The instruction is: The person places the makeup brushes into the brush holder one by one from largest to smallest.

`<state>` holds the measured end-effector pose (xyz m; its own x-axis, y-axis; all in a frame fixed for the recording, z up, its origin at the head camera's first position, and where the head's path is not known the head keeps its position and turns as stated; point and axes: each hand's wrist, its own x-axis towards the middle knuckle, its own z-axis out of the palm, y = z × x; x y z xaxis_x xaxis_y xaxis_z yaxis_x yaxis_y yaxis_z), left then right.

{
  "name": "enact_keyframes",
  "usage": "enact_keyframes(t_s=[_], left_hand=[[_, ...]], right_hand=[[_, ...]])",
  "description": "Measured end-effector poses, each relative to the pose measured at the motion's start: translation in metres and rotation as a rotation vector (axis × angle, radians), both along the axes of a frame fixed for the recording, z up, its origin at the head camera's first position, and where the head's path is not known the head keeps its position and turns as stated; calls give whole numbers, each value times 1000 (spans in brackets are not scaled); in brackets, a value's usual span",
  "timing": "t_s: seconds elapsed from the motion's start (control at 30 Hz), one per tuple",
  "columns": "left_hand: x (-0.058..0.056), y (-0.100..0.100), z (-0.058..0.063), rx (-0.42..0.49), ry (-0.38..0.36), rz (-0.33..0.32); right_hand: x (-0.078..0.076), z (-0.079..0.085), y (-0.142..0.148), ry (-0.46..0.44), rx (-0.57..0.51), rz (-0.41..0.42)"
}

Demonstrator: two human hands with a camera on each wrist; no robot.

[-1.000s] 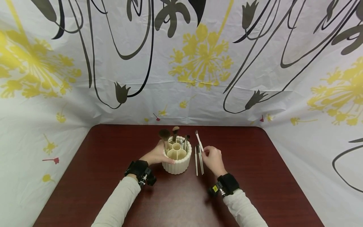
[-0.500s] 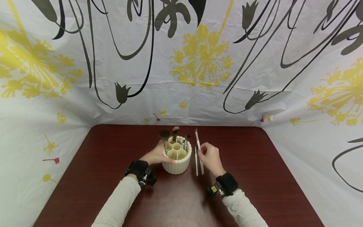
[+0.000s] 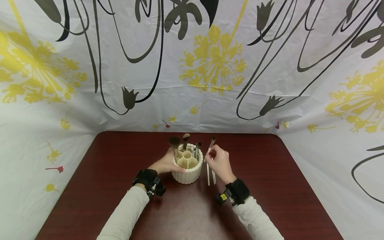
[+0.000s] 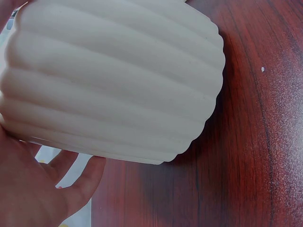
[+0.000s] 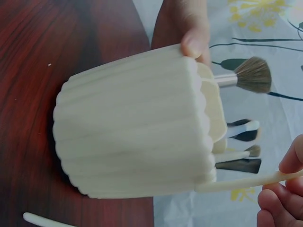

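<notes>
A cream, ribbed brush holder with round compartments stands upright on the table. My left hand grips its left side, thumb over the front rim; in the left wrist view, fingers spread along the ribbed wall. Between thumb and fingertips, my right hand pinches a white-handled makeup brush, bristles up. Its handle slants down to the holder's rim in the right wrist view. Inside the holder are a big fluffy brush, a dark-handled brush and smaller brushes.
Right of the holder, a thin white brush and more slim handles lie on the dark red table, partly hidden by my right hand. A patterned cloth hangs behind the table's back edge.
My right hand has lifted the brush off the loose ones and moved it left towards the holder. The brush now leans with its bristles to the right. My left hand stays put.
</notes>
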<state>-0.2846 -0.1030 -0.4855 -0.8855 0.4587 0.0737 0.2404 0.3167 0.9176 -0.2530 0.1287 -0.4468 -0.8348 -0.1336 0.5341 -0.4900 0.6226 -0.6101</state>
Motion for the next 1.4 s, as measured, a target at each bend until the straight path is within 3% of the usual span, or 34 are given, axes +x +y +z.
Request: enact_keyframes(t_s=[0.1, 0.2, 0.3, 0.4, 0.8, 1.03, 1.4], left_hand=[[5, 1, 9, -4, -1, -11], [3, 1, 7, 4, 1, -20], [-5, 0, -8, 12, 12, -11], [-4, -1, -7, 8, 12, -8], [11, 0, 24, 40, 5, -56], [12, 1, 26, 37, -22, -36], [9, 0, 22, 46, 20, -68]], right_hand=[[0, 3, -2, 27, 1, 3], [0, 7, -2, 29, -19, 3], [-1, 11, -3, 29, -46, 13], [-2, 12, -5, 38, -58, 23], [1, -6, -10, -72, -43, 23], [-1, -9, -11, -100, -29, 11], [-1, -12, -16, -102, 27, 21]])
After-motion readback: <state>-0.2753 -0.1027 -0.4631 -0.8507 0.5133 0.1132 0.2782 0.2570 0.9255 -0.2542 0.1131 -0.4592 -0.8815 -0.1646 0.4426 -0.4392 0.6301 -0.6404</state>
